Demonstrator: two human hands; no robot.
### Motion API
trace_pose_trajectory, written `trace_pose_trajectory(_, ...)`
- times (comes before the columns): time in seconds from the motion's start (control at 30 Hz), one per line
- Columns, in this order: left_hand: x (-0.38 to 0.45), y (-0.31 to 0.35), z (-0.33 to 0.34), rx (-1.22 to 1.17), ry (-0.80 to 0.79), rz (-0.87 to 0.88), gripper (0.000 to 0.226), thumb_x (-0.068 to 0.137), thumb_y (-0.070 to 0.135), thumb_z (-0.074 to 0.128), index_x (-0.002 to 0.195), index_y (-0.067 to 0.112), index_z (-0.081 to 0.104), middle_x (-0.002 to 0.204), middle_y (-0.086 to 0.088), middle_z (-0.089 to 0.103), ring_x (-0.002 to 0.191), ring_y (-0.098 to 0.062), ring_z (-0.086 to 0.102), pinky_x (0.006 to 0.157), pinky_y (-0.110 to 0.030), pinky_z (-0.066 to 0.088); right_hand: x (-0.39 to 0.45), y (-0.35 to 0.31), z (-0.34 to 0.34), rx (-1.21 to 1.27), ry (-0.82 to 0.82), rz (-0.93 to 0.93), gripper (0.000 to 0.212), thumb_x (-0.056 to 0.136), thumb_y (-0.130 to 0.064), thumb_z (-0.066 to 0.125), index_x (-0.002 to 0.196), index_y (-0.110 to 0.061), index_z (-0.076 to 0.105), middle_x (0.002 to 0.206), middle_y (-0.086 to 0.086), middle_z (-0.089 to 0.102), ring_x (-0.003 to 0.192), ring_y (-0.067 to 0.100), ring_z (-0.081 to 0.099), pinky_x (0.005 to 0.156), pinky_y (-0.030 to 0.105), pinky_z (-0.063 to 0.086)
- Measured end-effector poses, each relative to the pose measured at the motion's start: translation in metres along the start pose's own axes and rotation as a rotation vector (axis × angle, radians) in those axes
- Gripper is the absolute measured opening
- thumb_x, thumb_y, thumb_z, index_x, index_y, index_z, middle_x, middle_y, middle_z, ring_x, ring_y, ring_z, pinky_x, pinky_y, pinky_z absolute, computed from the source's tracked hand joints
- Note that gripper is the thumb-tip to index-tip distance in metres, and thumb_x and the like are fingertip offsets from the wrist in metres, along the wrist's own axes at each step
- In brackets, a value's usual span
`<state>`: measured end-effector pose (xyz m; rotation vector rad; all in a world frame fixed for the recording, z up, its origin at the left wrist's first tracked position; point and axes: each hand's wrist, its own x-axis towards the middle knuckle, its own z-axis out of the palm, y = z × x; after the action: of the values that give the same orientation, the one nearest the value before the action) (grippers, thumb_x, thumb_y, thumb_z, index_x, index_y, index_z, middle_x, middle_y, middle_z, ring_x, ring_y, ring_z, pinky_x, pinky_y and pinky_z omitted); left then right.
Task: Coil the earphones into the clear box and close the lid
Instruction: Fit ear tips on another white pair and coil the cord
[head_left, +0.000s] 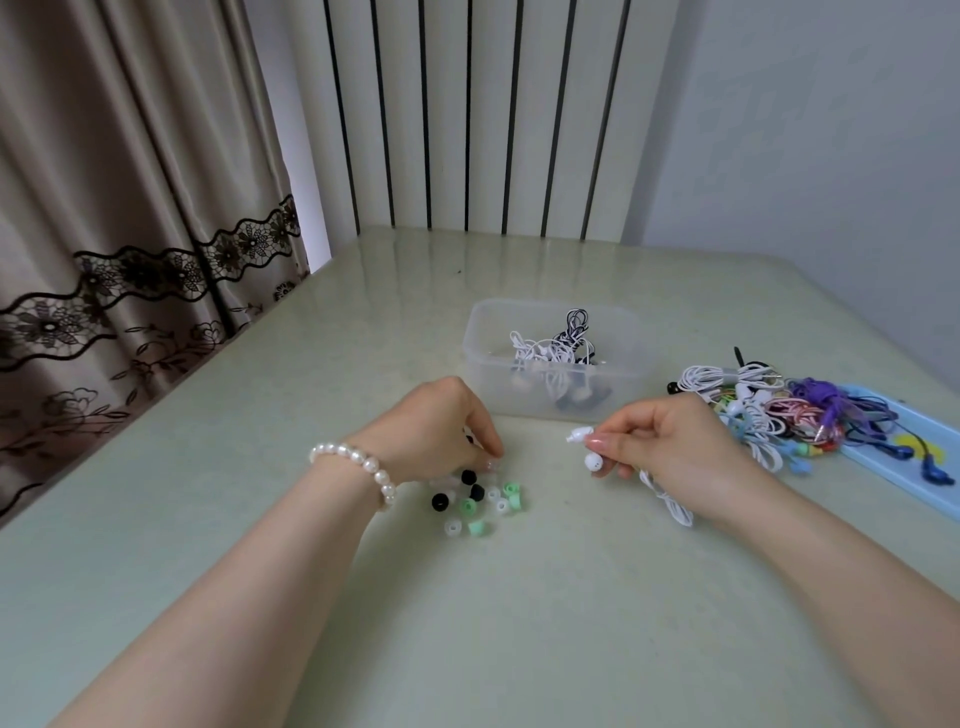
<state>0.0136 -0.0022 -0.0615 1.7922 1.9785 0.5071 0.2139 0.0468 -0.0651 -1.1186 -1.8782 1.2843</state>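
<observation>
Risk noted: the loose silicone ear tips (478, 501) lay scattered on the table (311, 597) under my left hand (441, 428), and a careless brush could have rolled them away; the white cable (670, 499) trailing from my right hand (670, 441) could also have snagged the tangled earphone pile (769, 415) beside it. My left hand's fingers were curled down, pinching at a clear tip among the pile. My right hand gripped a white earphone (589, 449), both buds protruding. The clear box (553, 358) stood just beyond, lidless, already holding coiled earphones.
</observation>
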Motion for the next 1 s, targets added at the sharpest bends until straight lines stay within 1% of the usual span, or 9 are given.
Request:
trace_pose_trajectory(0.07,0.0,0.0,0.0,0.034,-0.014,0.022,0.011,0.075,0.016,0.073,0.083,0.023,0.075,0.076,0.006,0.061,0.062,-0.004,0.051,0.059,-0.013,0.042,0.001,0.003,0.001,0.029,0.01,-0.006,0.013,0.08,0.002,0.064,0.069,-0.005,0.066,0.057,0.006,0.064,0.046,0.007,0.05,0.05,0.017,0.04)
trace_pose_trajectory(0.17,0.0,0.0,0.0,0.061,-0.009,0.046,0.008,0.075,0.017,0.073,0.08,0.023,0.075,0.078,0.007,0.06,0.061,-0.002,0.048,0.051,-0.004,0.035,0.002,0.005,0.002,0.014,-0.004,-0.027,0.016,0.08,0.002,0.064,0.067,-0.008,0.065,0.052,-0.002,0.064,0.044,0.006,0.047,0.049,0.017,0.039)
trace_pose_trajectory(0.3,-0.001,0.002,-0.002,-0.008,0.083,0.051,0.006,0.075,0.019,0.073,0.072,0.024,0.07,0.081,0.004,0.061,0.065,-0.004,0.052,0.052,-0.006,0.037,0.001,0.004,0.002,0.035,-0.002,-0.073,0.021,0.08,-0.001,0.063,0.064,-0.013,0.065,0.052,-0.008,0.065,0.061,0.018,0.048,0.054,0.024,0.039)
trace_pose_trajectory(0.43,-0.004,0.015,0.0,-0.483,0.207,0.032,0.014,0.077,0.006,0.071,0.068,0.015,0.066,0.063,0.002,0.064,0.058,-0.008,0.058,0.059,-0.016,0.048,0.001,0.002,0.0,0.097,0.001,-0.1,0.016,0.08,-0.004,0.064,0.067,-0.013,0.067,0.053,-0.008,0.065,0.063,0.017,0.045,0.053,0.019,0.038)
trace_pose_trajectory(0.57,-0.013,0.034,0.017,-0.996,0.082,0.015,0.007,0.078,-0.008,0.063,0.077,-0.001,0.062,0.059,-0.005,0.065,0.052,-0.008,0.063,0.058,-0.02,0.054,0.002,0.003,0.001,0.108,-0.032,-0.104,0.013,0.08,-0.006,0.064,0.069,-0.011,0.067,0.058,-0.004,0.066,0.059,0.01,0.048,0.056,0.015,0.042)
trace_pose_trajectory(0.73,-0.012,0.037,0.026,-1.116,0.037,-0.003,0.007,0.078,-0.006,0.062,0.079,-0.003,0.068,0.063,-0.009,0.067,0.058,-0.011,0.063,0.062,-0.02,0.055,0.001,0.001,-0.001,0.101,-0.057,-0.117,0.016,0.08,-0.003,0.063,0.067,-0.012,0.065,0.056,-0.005,0.065,0.053,0.002,0.054,0.056,0.014,0.044)
trace_pose_trajectory(0.87,-0.014,0.041,0.029,-1.169,0.003,0.008,0.012,0.078,-0.009,0.06,0.076,-0.001,0.069,0.061,-0.007,0.068,0.056,-0.01,0.063,0.06,-0.018,0.054,-0.002,-0.001,0.001,0.109,-0.052,-0.099,0.02,0.072,-0.026,0.065,0.067,-0.007,0.066,0.072,0.018,0.067,0.065,0.021,0.056,0.063,0.03,0.041)
trace_pose_trajectory(0.93,-0.014,0.042,0.029,-1.252,-0.012,-0.013,0.013,0.078,-0.009,0.058,0.077,-0.003,0.069,0.063,-0.008,0.068,0.056,-0.011,0.064,0.059,-0.017,0.054,-0.001,-0.001,-0.001,0.14,-0.043,-0.084,0.025,0.072,-0.027,0.064,0.071,-0.003,0.067,0.069,0.014,0.067,0.065,0.023,0.055,0.064,0.033,0.039)
trace_pose_trajectory(1.0,-0.013,0.042,0.027,-1.391,-0.039,-0.068,0.012,0.08,-0.01,0.055,0.084,-0.009,0.066,0.067,-0.013,0.069,0.059,-0.013,0.067,0.061,-0.018,0.056,0.0,-0.003,-0.003,0.122,-0.017,-0.111,0.015,0.079,-0.016,0.063,0.071,-0.005,0.068,0.059,0.003,0.065,0.057,0.013,0.054,0.059,0.022,0.042)
